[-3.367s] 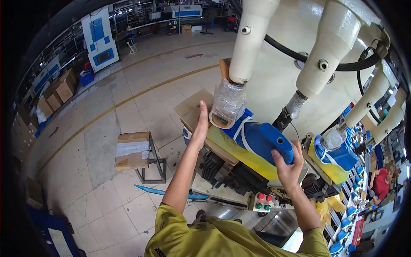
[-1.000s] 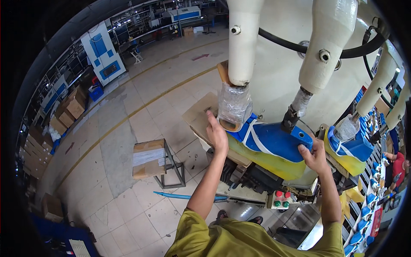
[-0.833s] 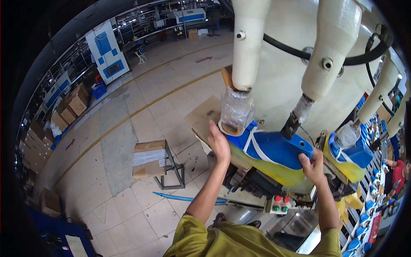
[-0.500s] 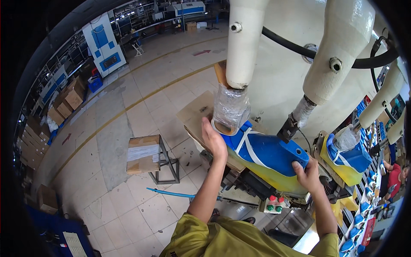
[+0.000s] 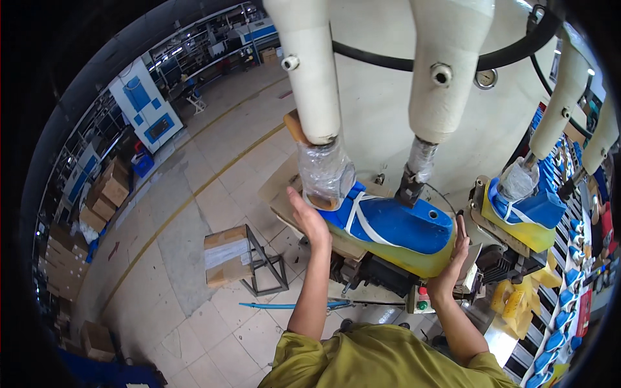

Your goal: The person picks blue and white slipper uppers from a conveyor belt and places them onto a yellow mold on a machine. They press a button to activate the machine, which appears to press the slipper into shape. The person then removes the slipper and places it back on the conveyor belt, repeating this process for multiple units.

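Note:
A blue shoe last (image 5: 404,226) with white straps (image 5: 359,218) crossing its left part lies along a yellow pad (image 5: 414,262) on a machine. Flat and stretched out, my left hand (image 5: 312,221) rests beside the last's left end, close to the plastic-wrapped press head (image 5: 326,178) that stands over that end. My right hand (image 5: 447,268) lies against the right end of the last and pad, fingers extended upward. Neither hand is wrapped around anything. A second press head with a dark tip (image 5: 409,191) meets or nearly meets the last's top near the middle right.
To the right, a second blue last (image 5: 540,208) sits on another yellow pad under similar press arms. Red and green buttons (image 5: 422,299) are below my right hand. Beyond runs a conveyor (image 5: 524,349) with several blue lasts. A cardboard-topped stand (image 5: 226,255) is on the floor left.
My right hand has moved from gripping the last's right end with its thumb on top to lying open against that end. My left hand stays beside the left end. The whole view has shifted.

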{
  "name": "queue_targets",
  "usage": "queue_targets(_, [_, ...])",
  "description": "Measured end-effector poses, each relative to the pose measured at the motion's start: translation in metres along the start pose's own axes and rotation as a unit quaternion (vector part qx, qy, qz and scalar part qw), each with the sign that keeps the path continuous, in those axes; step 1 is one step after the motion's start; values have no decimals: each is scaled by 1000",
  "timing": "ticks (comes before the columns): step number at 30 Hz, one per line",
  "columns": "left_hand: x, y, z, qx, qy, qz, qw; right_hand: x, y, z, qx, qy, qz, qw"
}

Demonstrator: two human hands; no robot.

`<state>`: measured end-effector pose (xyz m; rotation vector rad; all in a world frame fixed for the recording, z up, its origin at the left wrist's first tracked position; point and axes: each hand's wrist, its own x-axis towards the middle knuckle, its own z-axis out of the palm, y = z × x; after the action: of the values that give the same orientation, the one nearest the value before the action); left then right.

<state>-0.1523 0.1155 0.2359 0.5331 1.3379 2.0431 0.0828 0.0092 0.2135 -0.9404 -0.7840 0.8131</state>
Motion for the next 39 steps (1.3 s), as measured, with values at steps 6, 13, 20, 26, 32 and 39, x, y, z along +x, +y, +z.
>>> queue_targets(6, [24, 4, -6, -35, -85, -24, 996, 2, 0, 21, -45, -30, -1, 999])
queue_targets(13, [40, -12, -17, -50, -60, -15, 997, 0, 1, 22, -95, -50, -38, 994])
queue_targets(20, [-129, -24, -94, 99, -254, 360, 892, 2, -34, 11, -303, -55, -266, 914])
queue_targets(26, [-217, -146, -110, 243, -781, 28, 575, 10, -20, 3, -284, -87, -294, 908])
queue_targets(32, [-272, -325, -138, 391, -783, 72, 478, 9, -41, 11, -281, -107, -242, 923])
queue_targets(39, [-273, -373, -152, 493, -769, 159, 376, 12, -55, 11, -246, -127, -124, 953])
